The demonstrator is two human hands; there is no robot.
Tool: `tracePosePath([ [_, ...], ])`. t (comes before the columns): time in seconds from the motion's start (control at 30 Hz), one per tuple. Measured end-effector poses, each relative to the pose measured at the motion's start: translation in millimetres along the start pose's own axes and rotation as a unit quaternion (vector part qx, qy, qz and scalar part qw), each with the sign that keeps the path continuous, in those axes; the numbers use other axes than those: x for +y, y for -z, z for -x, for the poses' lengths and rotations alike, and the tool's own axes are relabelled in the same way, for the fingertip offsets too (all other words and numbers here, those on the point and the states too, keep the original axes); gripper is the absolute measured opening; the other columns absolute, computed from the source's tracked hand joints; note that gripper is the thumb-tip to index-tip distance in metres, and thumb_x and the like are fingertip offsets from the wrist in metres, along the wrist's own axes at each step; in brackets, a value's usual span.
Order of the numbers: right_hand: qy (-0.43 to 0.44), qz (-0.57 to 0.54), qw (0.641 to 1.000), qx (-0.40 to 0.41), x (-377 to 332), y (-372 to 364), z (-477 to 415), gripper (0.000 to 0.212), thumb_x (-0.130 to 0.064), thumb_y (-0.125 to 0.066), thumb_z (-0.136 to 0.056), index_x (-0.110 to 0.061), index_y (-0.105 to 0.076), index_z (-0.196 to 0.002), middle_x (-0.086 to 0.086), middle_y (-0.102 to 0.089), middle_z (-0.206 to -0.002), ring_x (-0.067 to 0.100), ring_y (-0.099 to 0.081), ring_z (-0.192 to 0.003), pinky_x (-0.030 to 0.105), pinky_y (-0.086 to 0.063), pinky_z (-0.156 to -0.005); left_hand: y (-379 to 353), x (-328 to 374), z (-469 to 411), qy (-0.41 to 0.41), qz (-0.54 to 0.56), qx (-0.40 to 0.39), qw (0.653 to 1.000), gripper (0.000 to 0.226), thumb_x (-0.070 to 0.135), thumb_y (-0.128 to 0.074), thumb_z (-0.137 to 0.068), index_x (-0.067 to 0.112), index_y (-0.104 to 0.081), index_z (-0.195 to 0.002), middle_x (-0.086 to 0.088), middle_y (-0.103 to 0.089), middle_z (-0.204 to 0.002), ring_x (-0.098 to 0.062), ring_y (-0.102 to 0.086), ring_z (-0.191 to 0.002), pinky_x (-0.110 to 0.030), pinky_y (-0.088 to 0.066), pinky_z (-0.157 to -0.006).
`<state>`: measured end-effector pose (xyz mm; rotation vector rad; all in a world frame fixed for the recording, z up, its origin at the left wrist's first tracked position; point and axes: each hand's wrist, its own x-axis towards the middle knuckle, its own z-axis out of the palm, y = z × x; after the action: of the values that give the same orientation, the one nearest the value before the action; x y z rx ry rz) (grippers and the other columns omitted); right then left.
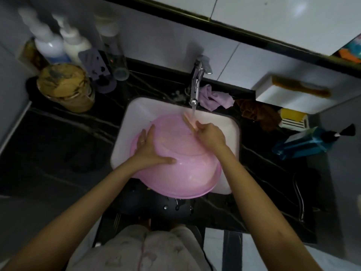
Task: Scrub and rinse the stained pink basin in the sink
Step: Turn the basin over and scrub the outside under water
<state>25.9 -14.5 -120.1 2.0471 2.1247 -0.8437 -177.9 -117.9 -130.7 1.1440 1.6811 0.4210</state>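
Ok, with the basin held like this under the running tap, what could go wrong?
The basin overhangs the sink's near edge and drops hang below it, so runoff may reach the floor. The left hand only presses flat on the wet basin while the right hand pinches its far rim, so it could slip. The tap stream lands by that rim and may splash onto the counter.
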Motion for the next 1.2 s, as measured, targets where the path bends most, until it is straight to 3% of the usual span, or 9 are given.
tracePosePath([
  [0.2,0.140,-0.008,0.978,-0.156,18.8,16.2,6.8,0.038,-0.020,-0.047,-0.095,-0.030,-0.056,-0.130,-0.001,-0.065,-0.120,0.014,-0.059,-0.104,0.025,-0.043,-0.086,-12.2,-8.9,-6.7,-0.010,-0.002,0.022,1.000,0.159,0.074,-0.070,-0.020,0.031,0.014,-0.148,0.003,0.018,-0.157,-0.009,0.014,-0.143,-0.032,0.000,-0.115],
  [0.33,0.054,0.027,0.995,-0.073,34.5,17.0,-28.9,0.032,-0.029,-0.047,-0.091,-0.022,-0.066,-0.117,0.012,-0.069,-0.105,0.030,-0.063,-0.101,0.031,-0.046,-0.080,-12.2,-9.3,-11.6,-0.008,-0.007,0.009,1.000,0.160,0.074,-0.072,-0.023,0.031,0.018,-0.147,0.005,0.017,-0.157,-0.010,0.012,-0.144,-0.029,0.001,-0.112],
  [0.43,0.146,-0.022,0.983,-0.113,13.6,4.4,-19.3,0.031,-0.022,-0.048,-0.094,-0.015,-0.065,-0.120,0.006,-0.062,-0.081,0.014,-0.057,-0.076,0.029,-0.043,-0.072,-11.1,-11.2,-12.8,-0.001,-0.016,-0.001,1.000,0.159,0.075,-0.073,-0.024,0.034,0.021,-0.146,0.008,0.017,-0.157,-0.011,0.010,-0.144,-0.031,0.000,-0.113],
  [0.57,0.173,-0.006,0.971,-0.164,65.5,18.1,5.9,0.043,-0.014,-0.047,-0.092,-0.036,-0.057,-0.127,-0.006,-0.067,-0.108,0.011,-0.062,-0.099,0.027,-0.048,-0.088,-11.3,-13.7,-15.3,-0.005,-0.011,-0.005,1.000,0.158,0.074,-0.076,-0.025,0.037,0.021,-0.145,0.007,0.018,-0.156,-0.010,0.012,-0.143,-0.034,0.000,-0.115],
  [0.67,0.117,-0.008,0.987,-0.112,63.4,23.5,-31.7,0.043,-0.012,-0.048,-0.091,-0.053,-0.062,-0.089,-0.011,-0.058,-0.084,0.010,-0.056,-0.101,0.024,-0.039,-0.076,-10.6,-11.2,-13.5,-0.001,-0.010,-0.008,1.000,0.158,0.074,-0.074,-0.025,0.037,0.023,-0.144,0.007,0.021,-0.156,-0.010,0.014,-0.143,-0.034,0.000,-0.116],
  [0.83,0.186,-0.029,0.971,-0.144,25.1,-0.2,-20.9,0.043,-0.014,-0.049,-0.093,-0.030,-0.054,-0.132,-0.004,-0.054,-0.080,0.010,-0.049,-0.071,0.023,-0.037,-0.062,-9.0,-6.8,-11.5,0.013,-0.027,-0.024,0.999,0.158,0.072,-0.074,-0.026,0.035,0.026,-0.143,0.006,0.023,-0.155,-0.011,0.014,-0.143,-0.032,-0.001,-0.114],
  [0.93,0.179,0.024,0.971,-0.159,62.9,17.8,-6.8,0.046,-0.009,-0.046,-0.092,-0.028,-0.054,-0.132,-0.003,-0.065,-0.096,0.012,-0.058,-0.083,0.026,-0.045,-0.072,-8.7,-4.8,-10.8,0.011,-0.032,-0.032,0.999,0.156,0.066,-0.079,-0.033,0.034,0.027,-0.143,0.005,0.024,-0.155,-0.012,0.015,-0.143,-0.034,-0.001,-0.115],
  [1.07,0.120,0.006,0.985,-0.122,34.9,13.5,-45.6,0.030,-0.013,-0.048,-0.093,-0.022,-0.064,-0.118,-0.007,-0.054,-0.096,0.008,-0.046,-0.089,0.025,-0.040,-0.078,-6.0,-3.0,-9.0,0.009,-0.032,-0.028,0.999,0.157,0.069,-0.077,-0.031,0.032,0.027,-0.143,0.005,0.024,-0.155,-0.013,0.014,-0.143,-0.034,0.000,-0.115],
  [1.2,0.238,-0.029,0.954,-0.179,1.6,-7.7,-11.0,0.042,-0.006,-0.044,-0.094,-0.017,-0.053,-0.134,0.006,-0.065,-0.119,0.015,-0.059,-0.100,0.029,-0.044,-0.090,-7.9,-5.2,-9.7,0.006,-0.031,-0.024,0.999,0.160,0.075,-0.072,-0.025,0.031,0.027,-0.144,0.005,0.022,-0.155,-0.013,0.012,-0.143,-0.034,-0.001,-0.117],
])
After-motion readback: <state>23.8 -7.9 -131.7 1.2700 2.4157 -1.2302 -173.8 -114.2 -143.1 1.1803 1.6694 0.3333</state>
